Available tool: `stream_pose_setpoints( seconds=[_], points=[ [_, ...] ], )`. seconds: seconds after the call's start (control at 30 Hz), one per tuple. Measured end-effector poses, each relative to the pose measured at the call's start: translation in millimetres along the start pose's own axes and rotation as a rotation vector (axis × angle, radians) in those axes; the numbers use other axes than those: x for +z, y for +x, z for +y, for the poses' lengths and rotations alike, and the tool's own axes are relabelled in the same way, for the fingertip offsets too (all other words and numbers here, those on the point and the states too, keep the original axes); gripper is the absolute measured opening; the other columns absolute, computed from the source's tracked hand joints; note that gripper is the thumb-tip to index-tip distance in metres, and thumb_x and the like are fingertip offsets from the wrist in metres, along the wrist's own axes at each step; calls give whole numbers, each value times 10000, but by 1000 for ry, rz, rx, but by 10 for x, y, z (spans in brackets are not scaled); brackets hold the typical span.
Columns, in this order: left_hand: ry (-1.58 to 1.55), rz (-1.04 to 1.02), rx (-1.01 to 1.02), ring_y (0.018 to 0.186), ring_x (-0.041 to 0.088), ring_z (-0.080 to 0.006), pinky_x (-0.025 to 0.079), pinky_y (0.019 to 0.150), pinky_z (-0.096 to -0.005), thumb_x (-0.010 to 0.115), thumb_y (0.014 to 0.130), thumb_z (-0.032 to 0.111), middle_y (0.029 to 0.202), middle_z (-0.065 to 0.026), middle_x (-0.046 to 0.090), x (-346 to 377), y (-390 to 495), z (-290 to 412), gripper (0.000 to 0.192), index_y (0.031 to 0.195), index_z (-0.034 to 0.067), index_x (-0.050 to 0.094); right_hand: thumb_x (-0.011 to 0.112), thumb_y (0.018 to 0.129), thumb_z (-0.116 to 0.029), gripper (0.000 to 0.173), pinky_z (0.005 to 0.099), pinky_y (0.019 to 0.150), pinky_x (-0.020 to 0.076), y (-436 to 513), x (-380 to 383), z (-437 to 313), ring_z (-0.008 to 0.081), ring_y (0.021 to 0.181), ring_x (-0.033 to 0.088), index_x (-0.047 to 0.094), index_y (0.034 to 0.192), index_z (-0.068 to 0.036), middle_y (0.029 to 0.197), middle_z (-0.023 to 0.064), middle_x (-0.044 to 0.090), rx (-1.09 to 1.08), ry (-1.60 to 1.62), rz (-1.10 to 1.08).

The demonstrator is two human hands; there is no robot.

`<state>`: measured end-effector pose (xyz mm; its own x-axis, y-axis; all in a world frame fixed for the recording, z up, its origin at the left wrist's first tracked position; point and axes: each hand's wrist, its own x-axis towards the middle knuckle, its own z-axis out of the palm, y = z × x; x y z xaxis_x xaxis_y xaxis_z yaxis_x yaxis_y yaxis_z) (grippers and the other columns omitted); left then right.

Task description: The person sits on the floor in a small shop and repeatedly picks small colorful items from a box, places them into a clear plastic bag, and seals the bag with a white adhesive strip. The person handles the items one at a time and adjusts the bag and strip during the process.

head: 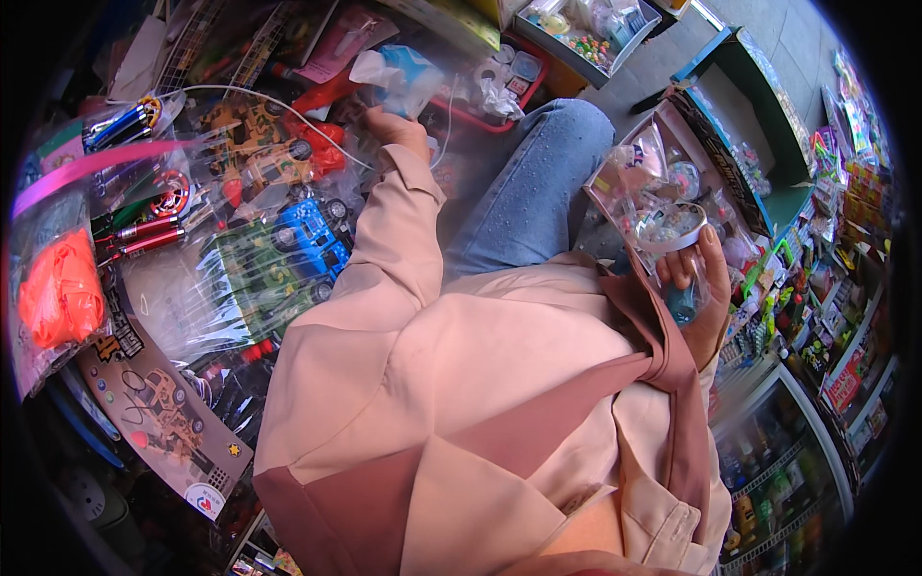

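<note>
At the upper middle, my left hand [400, 134] grips the lower edge of a blue and white soft packet [409, 78], which looks like a tissue pack with white paper at its top. Its fingers are partly hidden by the packet. On the right side, my right hand [709, 288] holds a round, white-rimmed clear item [671, 227], either a tape roll or a shallow case; I cannot tell which. A small teal item in clear plastic [681, 302] also sits within that hand. Just beyond it lies an open box of small bagged trinkets [648, 183].
Bagged toy vehicles, a blue truck [313, 234] and a camouflage one [270, 155], crowd the left. A red basket [536, 101] holds tape rolls and crumpled tissue. An open green display box [781, 108] stands upper right. A glass-fronted cabinet [781, 461] is lower right.
</note>
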<state>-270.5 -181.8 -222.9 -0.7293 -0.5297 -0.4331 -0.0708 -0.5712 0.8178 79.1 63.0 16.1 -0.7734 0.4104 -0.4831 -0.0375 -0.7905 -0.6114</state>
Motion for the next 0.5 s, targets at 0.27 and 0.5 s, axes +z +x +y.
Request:
stream_pose_setpoints(
  seconds=[0.27, 0.5],
  points=[
    [557, 20, 106, 834, 653, -244, 523, 725, -363, 569, 811, 189, 979, -143, 667, 59, -177, -17, 273, 926, -38, 670, 526, 979, -232, 184, 261, 546, 447, -2, -95, 9, 95, 513, 510, 548, 990, -50, 630, 20, 536, -11, 38, 35],
    [774, -111, -93, 943, 616, -290, 501, 815, -403, 557, 756, 103, 1104, -182, 606, 84, 26, -484, 374, 1070, -98, 588, 484, 1016, -220, 183, 241, 570, 390, -17, 15, -20, 72, 534, 416, 470, 875, -104, 630, -12, 422, -20, -91, 9]
  ],
)
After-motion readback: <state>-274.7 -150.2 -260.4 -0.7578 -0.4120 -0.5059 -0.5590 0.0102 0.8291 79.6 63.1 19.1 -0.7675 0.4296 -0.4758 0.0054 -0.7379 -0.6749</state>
